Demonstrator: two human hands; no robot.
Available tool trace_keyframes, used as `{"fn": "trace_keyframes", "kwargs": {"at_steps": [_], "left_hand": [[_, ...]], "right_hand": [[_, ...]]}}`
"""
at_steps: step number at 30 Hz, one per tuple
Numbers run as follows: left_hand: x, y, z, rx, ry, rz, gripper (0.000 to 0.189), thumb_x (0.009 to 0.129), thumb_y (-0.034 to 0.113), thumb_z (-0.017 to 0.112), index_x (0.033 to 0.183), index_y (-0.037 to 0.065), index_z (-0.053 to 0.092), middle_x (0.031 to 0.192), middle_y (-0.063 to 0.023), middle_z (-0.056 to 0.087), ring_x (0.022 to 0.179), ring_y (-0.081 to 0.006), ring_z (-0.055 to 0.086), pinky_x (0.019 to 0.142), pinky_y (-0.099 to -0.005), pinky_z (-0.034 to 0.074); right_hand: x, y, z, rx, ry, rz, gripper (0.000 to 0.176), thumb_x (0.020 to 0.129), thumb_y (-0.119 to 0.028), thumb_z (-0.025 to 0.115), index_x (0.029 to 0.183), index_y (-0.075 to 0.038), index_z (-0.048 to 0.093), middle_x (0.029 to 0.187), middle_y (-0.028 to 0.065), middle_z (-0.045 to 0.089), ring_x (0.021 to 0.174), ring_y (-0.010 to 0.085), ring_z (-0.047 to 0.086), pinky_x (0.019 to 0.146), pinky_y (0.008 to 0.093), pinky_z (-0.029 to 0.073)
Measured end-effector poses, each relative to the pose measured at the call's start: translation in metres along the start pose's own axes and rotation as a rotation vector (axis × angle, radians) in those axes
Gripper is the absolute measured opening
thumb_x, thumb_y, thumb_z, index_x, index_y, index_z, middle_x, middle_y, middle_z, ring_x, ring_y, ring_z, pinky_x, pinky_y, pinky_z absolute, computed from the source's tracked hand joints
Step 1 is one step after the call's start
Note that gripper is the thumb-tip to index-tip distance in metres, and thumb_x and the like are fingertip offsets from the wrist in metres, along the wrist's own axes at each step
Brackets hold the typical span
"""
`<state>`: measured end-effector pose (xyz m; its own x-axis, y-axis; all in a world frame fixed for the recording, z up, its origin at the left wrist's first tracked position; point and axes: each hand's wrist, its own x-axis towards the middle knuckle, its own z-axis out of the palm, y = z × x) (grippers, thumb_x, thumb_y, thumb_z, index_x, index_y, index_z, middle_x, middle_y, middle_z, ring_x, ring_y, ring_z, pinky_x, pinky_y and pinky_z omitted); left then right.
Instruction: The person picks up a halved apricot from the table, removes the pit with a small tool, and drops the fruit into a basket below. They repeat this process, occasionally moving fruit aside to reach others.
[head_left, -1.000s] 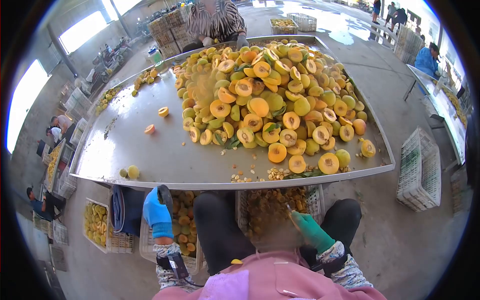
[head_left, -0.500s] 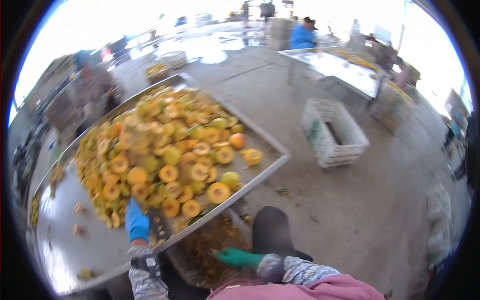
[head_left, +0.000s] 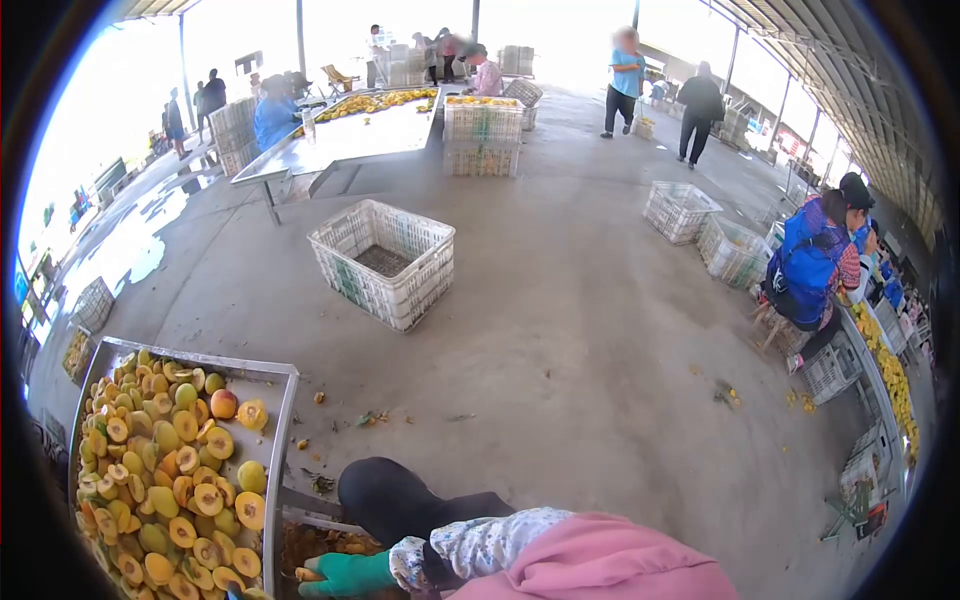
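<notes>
My right hand [head_left: 345, 575], in a green glove, is low in the view beside the metal tray's edge, above a container of orange-brown scraps [head_left: 330, 540]. Its fingers bend around something orange that I cannot make out. Only a sliver of blue glove, my left hand [head_left: 236, 592], shows at the bottom edge by the fruit, its fingers hidden. Halved and whole yellow-orange fruit [head_left: 165, 470] is heaped in the metal tray [head_left: 283, 440].
A white plastic crate [head_left: 400, 285] stands on the floor ahead. Beyond are a fruit table [head_left: 360, 135] and stacked crates [head_left: 483, 130]. Seated workers [head_left: 815, 265] are at the right by another fruit table [head_left: 885, 370]. Two people stand farther back. Fruit scraps dot the floor.
The view has swung right, so the tray now lies at the lower left. My left hand has nearly left the view. My right hand appears lower and farther left.
</notes>
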<state>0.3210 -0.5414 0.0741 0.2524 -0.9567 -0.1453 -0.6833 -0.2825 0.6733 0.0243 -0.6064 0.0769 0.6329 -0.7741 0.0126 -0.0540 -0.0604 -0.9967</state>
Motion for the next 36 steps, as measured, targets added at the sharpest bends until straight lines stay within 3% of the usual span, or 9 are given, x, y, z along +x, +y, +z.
{"fn": "trace_keyframes", "kwargs": {"at_steps": [4, 10, 15, 22, 24, 28, 32, 34, 36], "left_hand": [[-0.05, 0.103, 0.039, 0.639, 0.254, 0.44, 0.035, 0.101, 0.012, 0.042, 0.134, 0.001, 0.05, 0.124, -0.0133, 0.06, 0.112, -0.0203, 0.058, 0.097, -0.0292, 0.045], [-0.073, 0.135, 0.036, -0.427, 0.129, 0.248, 0.059, 0.093, 0.026, 0.061, 0.142, 0.002, 0.04, 0.136, -0.017, 0.051, 0.122, -0.0228, 0.05, 0.106, -0.0356, 0.038], [-0.076, 0.148, 0.04, -0.789, 0.287, 0.171, 0.061, 0.092, 0.028, 0.061, 0.143, 0.003, 0.038, 0.132, -0.0163, 0.052, 0.119, -0.0232, 0.052, 0.103, -0.036, 0.04], [-0.046, 0.107, 0.037, -0.876, 0.561, 0.15, 0.065, 0.088, 0.03, 0.065, 0.14, -0.002, 0.041, 0.122, -0.0189, 0.058, 0.107, -0.0295, 0.058, 0.095, -0.0394, 0.046], [-0.036, 0.091, 0.035, -0.851, 0.632, 0.175, 0.067, 0.086, 0.031, 0.066, 0.139, -0.003, 0.042, 0.119, -0.0196, 0.059, 0.104, -0.0312, 0.059, 0.092, -0.0403, 0.048], [-0.01, 0.035, 0.043, -0.199, 0.932, 0.496, 0.07, 0.084, 0.032, 0.069, 0.137, -0.005, 0.043, 0.113, -0.0211, 0.063, 0.098, -0.0348, 0.063, 0.088, -0.0422, 0.052], [-0.027, 0.088, 0.031, -1.262, 0.779, 0.121, 0.044, 0.107, 0.033, 0.03, 0.113, -0.003, 0.055, 0.1, -0.0124, 0.063, 0.09, -0.0185, 0.063, 0.089, -0.0317, 0.051], [-0.029, 0.075, 0.027, -0.366, 1.002, 0.296, 0.043, 0.107, 0.032, 0.032, 0.11, -0.003, 0.058, 0.098, -0.0106, 0.066, 0.088, -0.0173, 0.063, 0.085, -0.0302, 0.052], [-0.033, 0.074, 0.02, -0.704, 0.827, 0.192, 0.046, 0.107, 0.033, 0.03, 0.11, -0.003, 0.057, 0.099, -0.0103, 0.066, 0.089, -0.0172, 0.064, 0.082, -0.0289, 0.053]], "right_hand": [[0.025, 0.012, 0.011, 0.145, -0.073, -0.019, 0.049, 0.094, -0.047, 0.056, 0.104, 0.0, 0.065, 0.094, 0.0142, 0.068, 0.085, 0.025, 0.063, 0.084, 0.0367, 0.049], [0.026, -0.032, 0.002, 0.457, -0.227, 0.065, 0.052, 0.088, -0.044, 0.065, 0.109, 0.003, 0.058, 0.078, 0.0051, 0.059, 0.07, 0.0146, 0.059, 0.054, 0.0276, 0.048], [0.037, -0.037, 0.034, 0.475, -0.169, 0.128, 0.043, 0.088, -0.035, 0.068, 0.109, 0.002, 0.06, 0.1, 0.0078, 0.06, 0.098, 0.0137, 0.052, 0.086, 0.0281, 0.043], [0.05, -0.023, 0.061, 0.314, -0.184, 0.0, 0.043, 0.09, -0.047, 0.062, 0.097, -0.006, 0.069, 0.062, -0.0004, 0.057, 0.05, 0.0174, 0.05, 0.047, 0.0302, 0.038], [0.061, -0.011, 0.069, 0.312, -0.209, 0.046, 0.065, 0.092, -0.047, 0.061, 0.134, 0.0, 0.045, 0.124, 0.0147, 0.054, 0.107, 0.0238, 0.055, 0.096, 0.0388, 0.043], [0.05, -0.035, 0.077, -0.184, 0.012, -0.04, 0.034, 0.091, -0.029, 0.06, 0.109, 0.0, 0.058, 0.095, 0.0225, 0.064, 0.09, 0.0355, 0.061, 0.082, 0.0404, 0.048], [0.056, -0.052, 0.081, -0.185, -0.034, -0.219, 0.04, 0.092, -0.034, 0.062, 0.112, -0.001, 0.055, 0.093, 0.0267, 0.064, 0.093, 0.0459, 0.061, 0.075, 0.0469, 0.05], [0.069, -0.045, 0.092, -0.102, -0.046, -0.3, 0.031, 0.091, -0.026, 0.066, 0.104, 0.001, 0.058, 0.089, 0.0191, 0.066, 0.082, 0.0289, 0.066, 0.07, 0.0391, 0.05], [0.07, -0.064, 0.091, -0.159, -0.125, -0.205, 0.032, 0.092, -0.025, 0.063, 0.108, 0.002, 0.057, 0.09, 0.0264, 0.065, 0.088, 0.0433, 0.063, 0.07, 0.0449, 0.05]]}}
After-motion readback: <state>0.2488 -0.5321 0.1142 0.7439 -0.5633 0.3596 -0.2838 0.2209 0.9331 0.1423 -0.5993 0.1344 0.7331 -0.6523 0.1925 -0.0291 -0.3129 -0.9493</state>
